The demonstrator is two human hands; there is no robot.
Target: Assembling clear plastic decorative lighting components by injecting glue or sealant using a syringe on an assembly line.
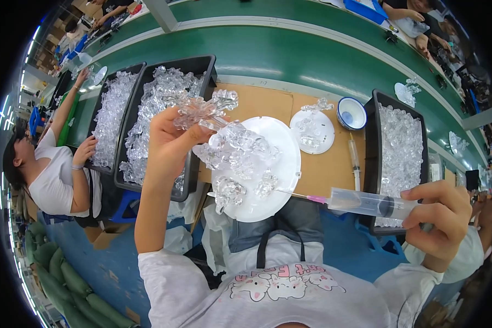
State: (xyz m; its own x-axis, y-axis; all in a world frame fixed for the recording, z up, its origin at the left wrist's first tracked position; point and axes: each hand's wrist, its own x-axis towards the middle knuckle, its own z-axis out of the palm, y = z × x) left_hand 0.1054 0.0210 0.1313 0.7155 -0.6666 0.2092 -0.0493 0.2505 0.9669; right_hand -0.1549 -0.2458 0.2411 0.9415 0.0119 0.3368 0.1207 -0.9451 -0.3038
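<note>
My left hand [169, 143] is raised and holds a clear plastic branch-shaped piece [205, 108] by its stem. The piece stands over a round white base [281, 158] that carries several clear crystal-like parts [236, 156]. My right hand [440, 216] grips a clear syringe [366, 203] with a pink hub, its thin needle [292, 193] pointing left toward the parts on the white base. The needle tip lies close to the base's lower rim.
Black bins of clear plastic pieces stand at left [164, 98] and right [402, 147]. A second white base [311, 131], a blue-rimmed bowl [351, 113] and another syringe [355, 161] lie on the cardboard-covered bench. A person in white [49, 175] sits at left beside a green conveyor [290, 54].
</note>
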